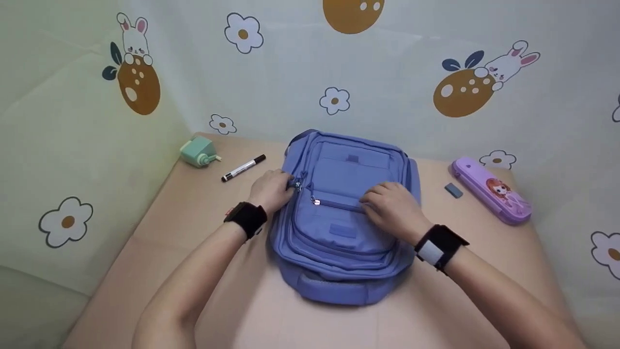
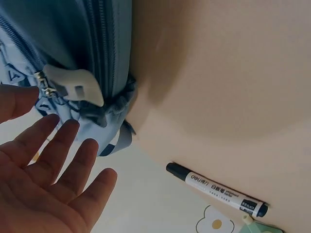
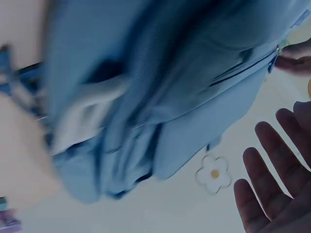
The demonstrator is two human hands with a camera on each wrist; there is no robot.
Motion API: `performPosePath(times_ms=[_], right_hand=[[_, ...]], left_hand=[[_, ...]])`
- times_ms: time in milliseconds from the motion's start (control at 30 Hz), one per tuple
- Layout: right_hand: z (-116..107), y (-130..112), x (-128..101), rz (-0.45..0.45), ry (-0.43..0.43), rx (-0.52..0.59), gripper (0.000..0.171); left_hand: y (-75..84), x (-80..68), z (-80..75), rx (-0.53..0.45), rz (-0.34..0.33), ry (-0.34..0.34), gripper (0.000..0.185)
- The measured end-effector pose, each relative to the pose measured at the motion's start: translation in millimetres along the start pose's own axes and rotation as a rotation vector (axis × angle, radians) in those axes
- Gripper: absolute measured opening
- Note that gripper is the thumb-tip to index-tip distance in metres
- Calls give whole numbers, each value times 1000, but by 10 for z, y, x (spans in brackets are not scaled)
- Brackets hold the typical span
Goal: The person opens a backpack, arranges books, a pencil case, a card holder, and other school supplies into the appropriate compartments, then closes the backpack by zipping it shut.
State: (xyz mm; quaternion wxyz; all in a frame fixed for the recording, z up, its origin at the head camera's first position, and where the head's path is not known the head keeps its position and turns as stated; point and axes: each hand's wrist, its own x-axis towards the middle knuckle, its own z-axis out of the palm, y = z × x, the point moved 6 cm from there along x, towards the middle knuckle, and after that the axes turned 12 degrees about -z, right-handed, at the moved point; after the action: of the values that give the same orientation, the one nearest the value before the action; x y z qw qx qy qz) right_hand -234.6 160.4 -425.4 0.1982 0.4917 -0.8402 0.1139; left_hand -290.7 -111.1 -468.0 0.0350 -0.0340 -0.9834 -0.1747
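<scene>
A blue backpack (image 1: 348,189) lies on the table, front panel up, in the head view. At its left edge my left hand (image 1: 272,190) is beside a zipper slider (image 2: 46,87). The left wrist view shows the thumb tip right at that slider, the other fingers spread, and a gap between thumb and fingers. Over the front pocket, near the right end of its zipper (image 1: 339,204), is my right hand (image 1: 393,209). Its fingers (image 3: 265,165) look extended and apart in the right wrist view, with nothing between them.
Left of the backpack lie a black-and-white marker (image 1: 243,168) and a green bottle-like object with a crank-shaped handle (image 1: 197,151). To the right are a small grey-blue block (image 1: 454,190) and a purple pencil case (image 1: 491,191). A patterned curtain (image 1: 290,72) surrounds the table's back and sides.
</scene>
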Motion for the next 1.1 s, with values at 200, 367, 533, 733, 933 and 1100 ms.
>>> performPosePath(times_ms=[200, 367, 533, 733, 933, 1100], right_hand=[[248, -140, 500, -21, -95, 31, 14], [455, -179, 832, 8, -210, 63, 22], [648, -223, 1068, 8, -293, 68, 24], [828, -233, 1217, 17, -361, 69, 25], [956, -209, 1269, 56, -423, 106, 33], [1031, -189, 1262, 66, -442, 122, 35]], left_hand=[[53, 43, 73, 42, 33, 44, 18], [77, 73, 101, 62, 52, 66, 14], [102, 84, 130, 77, 52, 72, 14], [136, 95, 156, 75, 56, 79, 8], [150, 87, 166, 151, 91, 130, 11], [118, 92, 152, 194, 78, 112, 17]])
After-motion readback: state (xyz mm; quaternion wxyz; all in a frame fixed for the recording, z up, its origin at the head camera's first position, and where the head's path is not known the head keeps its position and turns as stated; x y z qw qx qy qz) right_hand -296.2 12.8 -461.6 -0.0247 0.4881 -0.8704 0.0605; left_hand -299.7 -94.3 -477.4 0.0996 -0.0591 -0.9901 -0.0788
